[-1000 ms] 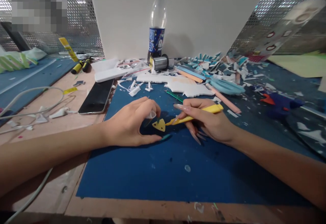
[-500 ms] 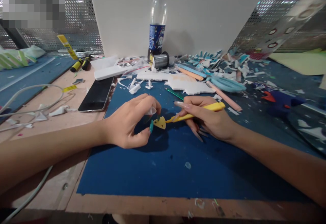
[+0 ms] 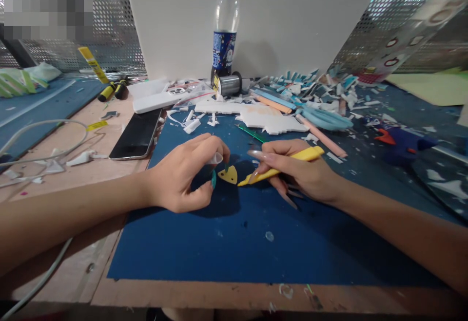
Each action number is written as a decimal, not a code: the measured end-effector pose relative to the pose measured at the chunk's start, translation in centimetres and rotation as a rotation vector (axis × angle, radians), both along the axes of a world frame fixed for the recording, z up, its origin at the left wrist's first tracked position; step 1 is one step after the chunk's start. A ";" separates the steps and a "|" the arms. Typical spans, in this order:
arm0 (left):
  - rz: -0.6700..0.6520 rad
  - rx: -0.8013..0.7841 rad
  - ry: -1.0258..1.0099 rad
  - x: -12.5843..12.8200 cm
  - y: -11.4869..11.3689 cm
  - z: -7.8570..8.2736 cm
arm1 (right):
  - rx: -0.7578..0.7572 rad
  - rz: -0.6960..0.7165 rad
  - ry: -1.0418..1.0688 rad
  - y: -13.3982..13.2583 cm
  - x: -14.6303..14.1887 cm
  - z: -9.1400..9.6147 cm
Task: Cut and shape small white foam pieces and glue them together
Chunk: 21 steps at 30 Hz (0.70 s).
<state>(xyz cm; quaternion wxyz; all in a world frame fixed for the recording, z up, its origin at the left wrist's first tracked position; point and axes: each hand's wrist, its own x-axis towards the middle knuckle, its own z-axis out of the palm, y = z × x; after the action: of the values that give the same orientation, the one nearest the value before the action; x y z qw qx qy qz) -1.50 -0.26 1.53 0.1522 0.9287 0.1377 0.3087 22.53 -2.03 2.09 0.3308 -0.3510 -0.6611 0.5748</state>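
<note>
On the blue mat (image 3: 219,248), a small yellow rounded-triangle piece (image 3: 229,175) with dark dots or holes is under the index fingertip of my left hand (image 3: 186,175). The left thumb, with a green nail, is close by the piece's left side. Something clear and cup-like (image 3: 216,159) sits at that hand's fingers. My right hand (image 3: 296,170) grips a slim yellow pen (image 3: 272,172) in a writing hold. Its tip points down-left at the mat, just right of the piece's lower corner.
Behind the hands lie white foam offcuts (image 3: 272,118), blue-handled scissors (image 3: 323,119) and a wire spool (image 3: 230,84). A cola bottle (image 3: 224,50) stands at the back. A phone (image 3: 136,136) lies left; a dark blue glue gun (image 3: 405,143) lies right.
The pen tip has drawn off the yellow piece's right edge and dropped slightly toward the mat. My left thumb has moved a little left, away from the piece.
</note>
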 end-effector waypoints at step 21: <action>-0.007 0.006 -0.011 0.0 -0.1 0.0 | 0.026 0.038 -0.056 0.1 -0.4 0.2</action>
<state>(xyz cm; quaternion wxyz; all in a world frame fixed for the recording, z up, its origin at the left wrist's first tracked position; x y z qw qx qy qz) -1.46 -0.35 1.51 0.1513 0.9279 0.1327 0.3139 22.11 -1.93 2.27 0.3058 -0.3500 -0.6840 0.5622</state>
